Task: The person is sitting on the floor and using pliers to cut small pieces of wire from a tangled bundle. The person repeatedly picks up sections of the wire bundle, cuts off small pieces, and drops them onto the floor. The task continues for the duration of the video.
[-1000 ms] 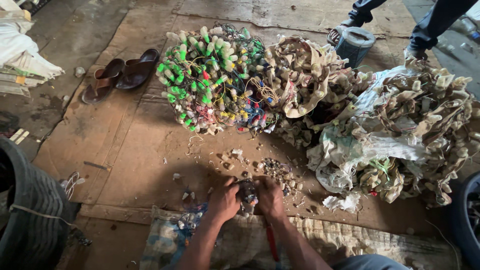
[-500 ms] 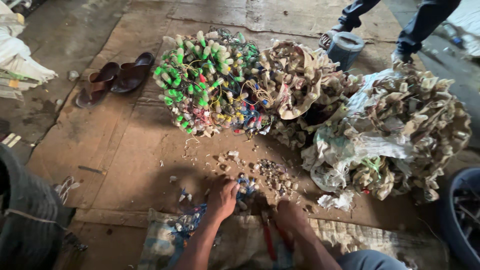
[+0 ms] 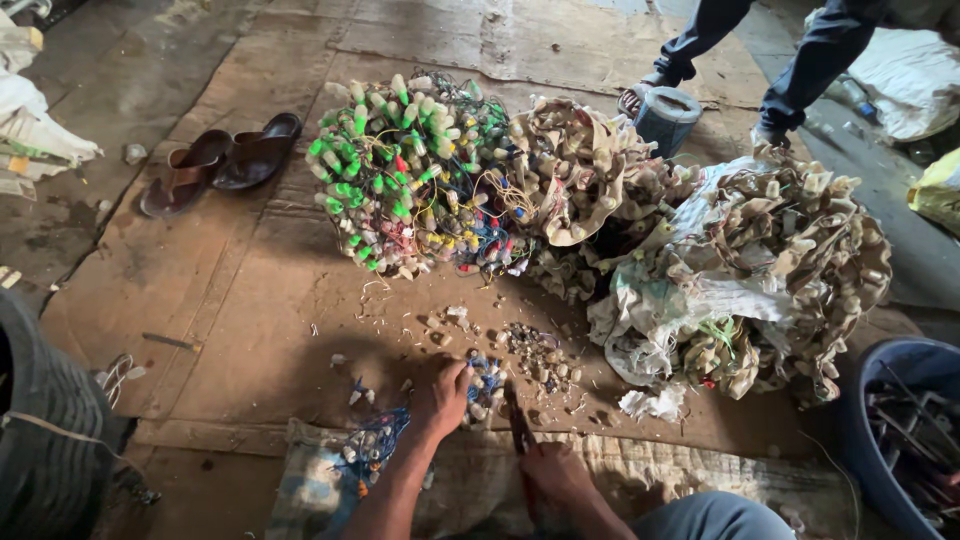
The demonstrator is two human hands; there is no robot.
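Observation:
My left hand (image 3: 442,395) presses down on a small cluster of wired bulb sockets (image 3: 485,380) on the cardboard floor, fingers curled over it. My right hand (image 3: 553,470) is closed around the red handles of a cutting tool (image 3: 519,425) whose dark tip points toward that cluster. A strand of blue wire with small sockets (image 3: 370,445) trails toward me from under my left arm. Loose cut pieces (image 3: 535,350) lie just beyond the hands.
A big heap of green and coloured sockets (image 3: 405,185) and tan socket bundles (image 3: 800,260) lie ahead. Brown sandals (image 3: 220,160) sit far left, a tyre (image 3: 45,430) near left, a blue tub (image 3: 905,420) right. Another person's legs (image 3: 800,60) stand by a grey can (image 3: 665,115).
My hands, together on the small piece a second ago, have parted. The right hand has drawn back toward me with the tool; the left stays on the socket cluster.

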